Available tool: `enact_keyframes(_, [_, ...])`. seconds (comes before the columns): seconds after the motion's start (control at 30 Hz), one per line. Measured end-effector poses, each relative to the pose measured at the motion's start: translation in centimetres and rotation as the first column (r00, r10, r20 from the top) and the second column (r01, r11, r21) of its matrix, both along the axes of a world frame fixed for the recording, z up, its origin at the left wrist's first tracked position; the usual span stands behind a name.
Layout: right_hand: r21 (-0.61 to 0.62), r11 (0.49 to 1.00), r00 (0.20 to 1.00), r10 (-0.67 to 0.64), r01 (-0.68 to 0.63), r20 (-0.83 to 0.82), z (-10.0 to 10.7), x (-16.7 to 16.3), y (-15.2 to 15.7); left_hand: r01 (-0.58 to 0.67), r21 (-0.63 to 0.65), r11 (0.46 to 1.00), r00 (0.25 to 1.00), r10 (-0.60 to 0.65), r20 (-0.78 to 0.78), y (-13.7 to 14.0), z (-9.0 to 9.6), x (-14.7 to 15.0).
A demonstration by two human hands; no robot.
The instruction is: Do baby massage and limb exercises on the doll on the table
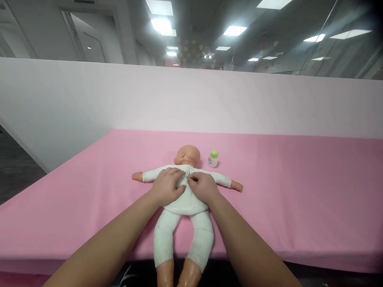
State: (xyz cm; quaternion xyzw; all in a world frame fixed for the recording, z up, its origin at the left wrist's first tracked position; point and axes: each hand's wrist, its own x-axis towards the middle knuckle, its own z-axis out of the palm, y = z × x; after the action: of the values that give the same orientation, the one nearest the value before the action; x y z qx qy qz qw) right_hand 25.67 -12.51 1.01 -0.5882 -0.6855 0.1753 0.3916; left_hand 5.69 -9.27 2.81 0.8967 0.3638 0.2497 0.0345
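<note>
A baby doll (187, 206) with a white cloth body lies on its front, its head turned to the left and its arms stretched out sideways. My left hand (168, 187) rests on the left of the doll's upper back, palm down, with the thumb apart from the fingers. On the right of the back, my right hand (204, 187) is closed in a pinch beside the seam at the middle. Whatever those fingertips hold, if anything, is too small to make out. The doll's legs point towards me, and its feet reach past the table's near edge.
A small jar with a green lid (213, 159) stands right of the doll's head. Pink cloth covers the table (294, 198). A white partition (209, 101) rises along the back, with a glass pane and ceiling lights beyond it.
</note>
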Motion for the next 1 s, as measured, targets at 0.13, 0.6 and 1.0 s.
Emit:
enact_keyframes(0.13, [0.114, 0.990, 0.997, -0.076, 0.076, -0.012, -0.3, -0.1, 0.0, -0.003, 0.081, 0.997, 1.000, 0.002, 0.006, -0.1, -0.2, 0.0])
enact_keyframes(0.6, [0.098, 0.994, 0.995, -0.060, 0.052, 0.076, -0.8, -0.2, 0.3, 0.002, -0.132, 0.991, 1.000, 0.002, 0.027, 1.3, -1.0, -0.7])
enact_keyframes(1.0, [-0.105, 0.993, 0.983, -0.036, 0.056, 0.183, 0.0, -0.5, 0.3, 0.026, -0.230, 0.973, 1.000, -0.023, 0.017, 1.7, -0.1, -0.8])
